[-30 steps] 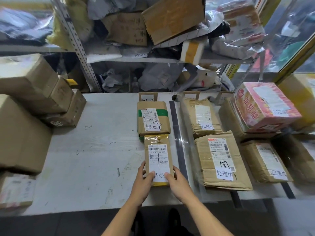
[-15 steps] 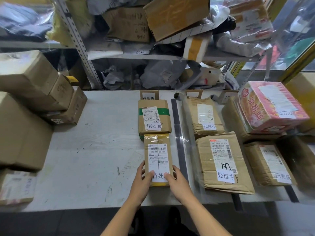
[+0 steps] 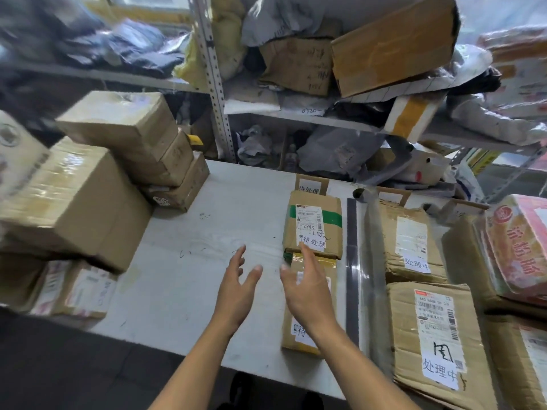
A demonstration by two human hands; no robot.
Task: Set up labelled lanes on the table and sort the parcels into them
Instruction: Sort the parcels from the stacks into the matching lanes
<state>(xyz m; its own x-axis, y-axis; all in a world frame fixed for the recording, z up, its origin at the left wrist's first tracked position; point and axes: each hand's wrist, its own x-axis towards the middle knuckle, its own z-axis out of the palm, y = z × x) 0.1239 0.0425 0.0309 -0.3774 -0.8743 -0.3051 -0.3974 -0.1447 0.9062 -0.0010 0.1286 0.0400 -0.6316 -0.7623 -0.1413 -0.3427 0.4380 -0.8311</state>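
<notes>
Both hands (image 3: 266, 287) hover open over the parcel (image 3: 307, 335), lying lengthwise away.

Green-banded brown parcel (image 3: 313, 224), grey table (image 3: 225, 232)

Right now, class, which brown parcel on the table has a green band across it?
The far parcel in the left lane, beyond both hands; its green tape crosses under the label. The other parcels show none.

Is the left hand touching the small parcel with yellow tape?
Apart. In the head view, bare table shows between the left hand and the parcel.
</notes>
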